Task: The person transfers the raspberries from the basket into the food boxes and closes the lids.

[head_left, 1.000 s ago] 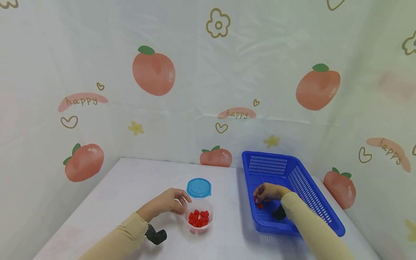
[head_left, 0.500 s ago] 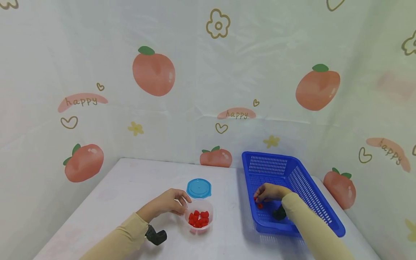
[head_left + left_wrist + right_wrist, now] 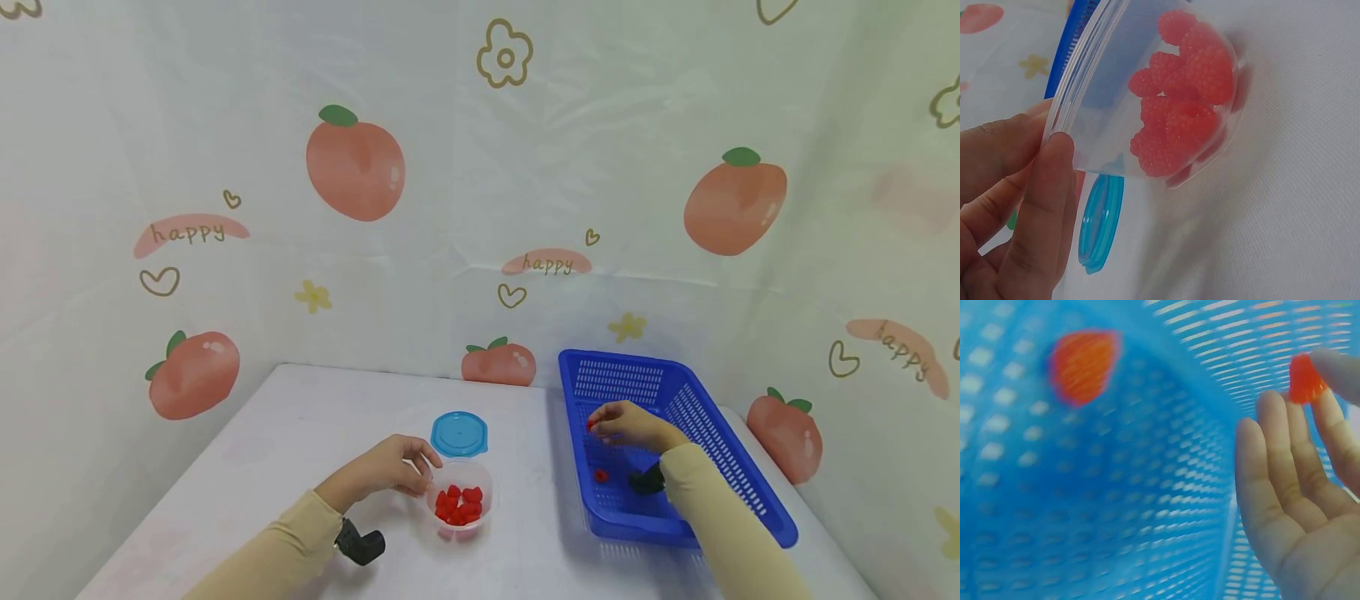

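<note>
My left hand (image 3: pixel 388 467) pinches the rim of a clear plastic tub (image 3: pixel 1100 119) between thumb and fingers. Several red raspberries (image 3: pixel 1175 100) lie in the bottom of the tub, which stands on the white table. Inside the blue basket, my right hand (image 3: pixel 633 427) holds one raspberry (image 3: pixel 1305 378) between thumb and index finger, the other fingers stretched out. It is raised above the basket floor. Another raspberry (image 3: pixel 601 476) lies on that floor, nearer the front left, and shows blurred in the right wrist view.
A round blue lid (image 3: pixel 459 433) lies flat on the table just behind the tub. The high-walled blue basket (image 3: pixel 600 518) stands to the right, by the patterned curtain (image 3: pixel 420 275). White table (image 3: pixel 525 483) lies between tub and basket.
My right hand has lifted up and slightly back within the basket with a raspberry, leaving the other raspberry on the floor uncovered. My left hand and the tub have stayed put.
</note>
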`<state>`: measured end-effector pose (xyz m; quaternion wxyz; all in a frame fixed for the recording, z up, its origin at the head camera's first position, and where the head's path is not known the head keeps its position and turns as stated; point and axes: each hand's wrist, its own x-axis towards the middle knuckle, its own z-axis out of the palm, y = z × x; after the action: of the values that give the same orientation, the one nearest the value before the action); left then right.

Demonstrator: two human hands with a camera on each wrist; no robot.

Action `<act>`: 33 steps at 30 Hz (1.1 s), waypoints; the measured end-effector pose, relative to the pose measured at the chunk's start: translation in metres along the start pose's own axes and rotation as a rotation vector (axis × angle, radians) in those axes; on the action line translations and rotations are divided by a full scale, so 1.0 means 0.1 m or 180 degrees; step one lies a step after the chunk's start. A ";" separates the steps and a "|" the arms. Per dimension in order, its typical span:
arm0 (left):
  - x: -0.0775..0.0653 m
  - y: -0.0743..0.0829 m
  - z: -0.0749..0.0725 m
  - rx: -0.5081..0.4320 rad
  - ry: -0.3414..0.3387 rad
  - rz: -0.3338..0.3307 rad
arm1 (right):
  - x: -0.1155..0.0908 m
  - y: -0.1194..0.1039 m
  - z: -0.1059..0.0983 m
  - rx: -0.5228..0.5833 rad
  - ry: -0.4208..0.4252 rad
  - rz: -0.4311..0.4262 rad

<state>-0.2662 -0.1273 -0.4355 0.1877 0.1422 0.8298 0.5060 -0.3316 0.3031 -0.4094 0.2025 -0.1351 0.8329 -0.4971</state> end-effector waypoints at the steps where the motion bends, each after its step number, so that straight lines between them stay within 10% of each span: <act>1: 0.00 0.00 0.00 0.0004 0.0003 0.0000 | 0.00 -0.02 -0.02 0.0040 0.0066 -0.0064; 18: 0.00 0.02 0.00 0.0024 -0.0003 -0.0018 | -0.26 -0.66 0.01 0.1283 0.1257 -0.0720; 25: 0.01 0.01 0.00 0.0009 -0.0003 -0.0012 | -0.36 -0.98 0.27 0.1984 0.1479 -0.1037; 33: 0.00 0.01 -0.01 -0.0030 -0.0052 0.0035 | -0.40 -1.16 0.70 0.1943 0.1499 -0.1152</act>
<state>-0.2668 -0.1277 -0.4347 0.1923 0.1500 0.8250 0.5097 -0.2602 0.2117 -0.3287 -0.0531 -0.0958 0.6339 -0.7656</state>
